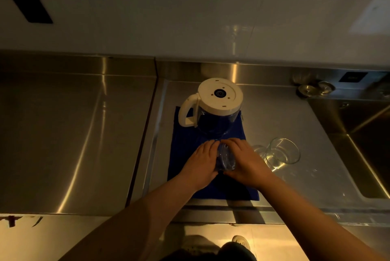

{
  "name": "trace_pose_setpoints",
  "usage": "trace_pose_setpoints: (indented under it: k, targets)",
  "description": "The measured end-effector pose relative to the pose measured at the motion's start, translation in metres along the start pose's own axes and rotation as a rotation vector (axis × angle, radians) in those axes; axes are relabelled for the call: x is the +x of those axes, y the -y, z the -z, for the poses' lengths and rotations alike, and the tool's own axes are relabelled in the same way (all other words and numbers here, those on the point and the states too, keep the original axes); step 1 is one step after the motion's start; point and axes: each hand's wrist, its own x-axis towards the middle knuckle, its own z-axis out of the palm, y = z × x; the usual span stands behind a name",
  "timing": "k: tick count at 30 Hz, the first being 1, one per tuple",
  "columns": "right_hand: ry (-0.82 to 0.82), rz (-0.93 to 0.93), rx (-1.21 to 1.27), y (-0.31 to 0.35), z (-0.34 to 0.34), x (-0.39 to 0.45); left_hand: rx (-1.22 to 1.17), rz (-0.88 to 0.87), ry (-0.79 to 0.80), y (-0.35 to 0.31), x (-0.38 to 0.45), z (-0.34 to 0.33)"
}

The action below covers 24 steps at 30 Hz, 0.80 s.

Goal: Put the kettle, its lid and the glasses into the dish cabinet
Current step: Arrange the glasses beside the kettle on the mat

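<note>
A glass kettle (pixel 215 110) with a white base and handle stands upside down on a blue cloth (pixel 185 140) on the steel counter. In front of it my left hand (pixel 202 161) and my right hand (pixel 242 161) clasp a clear glass (pixel 225 158) from both sides over the cloth. Two more clear glasses (pixel 282 151) lie to the right on bare steel, one partly behind my right hand. No lid is visible apart from the kettle.
The steel counter (pixel 73 134) runs left with a seam beside the cloth. A sink basin (pixel 369 151) sits at the right, with round metal fittings (pixel 312 89) at its back corner. A white tiled wall (pixel 190 17) rises behind.
</note>
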Motion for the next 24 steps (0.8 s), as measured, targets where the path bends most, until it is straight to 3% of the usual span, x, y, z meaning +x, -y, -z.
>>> trace_pose_setpoints:
  k: [4, 8, 15, 24]
  targets:
    - [0.024, 0.001, -0.012, 0.010, -0.004, 0.005, -0.125, 0.099, 0.030, 0.000, -0.004, -0.001]
    - [0.085, 0.004, -0.040, 0.017, -0.017, 0.004, -0.171, 0.081, 0.051, 0.001, -0.012, -0.003]
    - [0.137, 0.012, -0.029, 0.020, -0.029, 0.003, -0.082, 0.116, 0.068, 0.007, -0.017, -0.004]
    - [0.172, -0.009, -0.054, 0.015, -0.046, -0.005, 0.246, 0.050, 0.081, 0.012, -0.019, -0.013]
